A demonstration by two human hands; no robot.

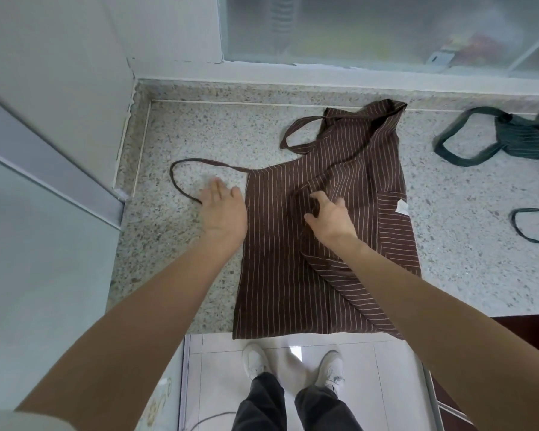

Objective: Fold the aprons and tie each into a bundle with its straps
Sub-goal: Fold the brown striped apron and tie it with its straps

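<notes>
A brown apron with thin white stripes (280,275) lies on the speckled stone counter (175,138), partly folded over itself, its lower edge hanging over the counter's front. Its neck loop (296,132) lies at the back, and a thin waist strap (184,172) curls out to the left. My left hand (223,209) lies flat with straight fingers on the counter at the apron's left edge, near the strap's end. My right hand (330,216) rests on the middle of the apron, fingers curled into a raised fold of the cloth.
A dark green striped apron (523,138) with looped straps lies on the counter at the right. A wall and frosted window run along the back, a grey panel stands at the left. White floor tiles and my shoes show below the counter's front edge.
</notes>
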